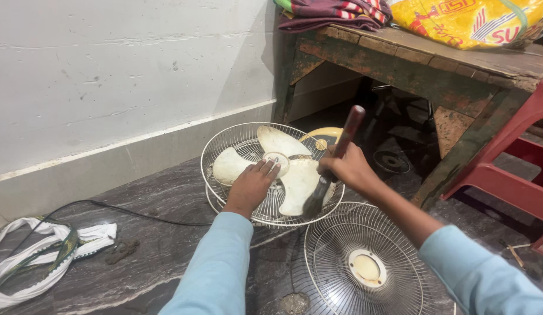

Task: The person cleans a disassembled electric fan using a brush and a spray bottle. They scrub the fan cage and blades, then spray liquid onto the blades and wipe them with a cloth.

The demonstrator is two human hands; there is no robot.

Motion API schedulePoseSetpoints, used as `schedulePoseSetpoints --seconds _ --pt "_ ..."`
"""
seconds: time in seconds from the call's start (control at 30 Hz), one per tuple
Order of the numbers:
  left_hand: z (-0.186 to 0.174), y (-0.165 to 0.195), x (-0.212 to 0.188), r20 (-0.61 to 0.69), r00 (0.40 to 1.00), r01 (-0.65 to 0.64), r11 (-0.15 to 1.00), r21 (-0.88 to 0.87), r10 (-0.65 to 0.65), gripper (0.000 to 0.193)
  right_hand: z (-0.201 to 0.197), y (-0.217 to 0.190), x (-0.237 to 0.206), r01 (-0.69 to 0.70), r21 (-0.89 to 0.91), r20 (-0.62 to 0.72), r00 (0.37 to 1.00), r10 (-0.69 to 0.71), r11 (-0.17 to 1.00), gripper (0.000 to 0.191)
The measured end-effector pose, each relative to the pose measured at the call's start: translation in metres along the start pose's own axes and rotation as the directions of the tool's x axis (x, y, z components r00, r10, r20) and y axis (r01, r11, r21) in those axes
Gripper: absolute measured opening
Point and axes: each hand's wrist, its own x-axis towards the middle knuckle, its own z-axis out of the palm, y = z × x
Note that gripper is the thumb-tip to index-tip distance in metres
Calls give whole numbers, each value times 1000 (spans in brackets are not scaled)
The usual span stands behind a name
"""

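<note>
A wooden table (400,55) bears a yellow sack (464,20).

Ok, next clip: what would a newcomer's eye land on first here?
The cream fan blade in its wire guard on the dark floor, mid-frame, with the left hand pressed on the hub. The right hand holds a brush against the blade. A second guard lies nearer, lower right.

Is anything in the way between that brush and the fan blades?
Nothing visible. The front grille lies apart on the floor, so the blades sit exposed. The right hand holds the brush with its bristles on a blade; the left hand rests on the hub.
</note>
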Motion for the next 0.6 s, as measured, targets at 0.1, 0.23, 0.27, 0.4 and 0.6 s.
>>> schedulePoseSetpoints --seconds 0.1,0.23,0.27,0.4,0.6 --pt "1 0 1 15 1000 6 1000 7 -6 50 -1 -1 -12 223 63 -63 974 -219 973 18" --pt "2 -1 1 43 999 -2 1000 30 1 52 0 6 -7 407 45 43 911 -409 912 26" --pt "2 -1 1 60 998 0 999 32 -2 52 2 10 -5 250 -29 68 966 -248 968 29" --pt "2 -1 1 46 999 7 1000 14 -7 50 5 26 -9 168 -67 132 978 -158 983 28" --pt "3 3 -2 13 1000 0 1000 0 0 47 -13 30 -17 -23 -89 263 964 45 996 28"
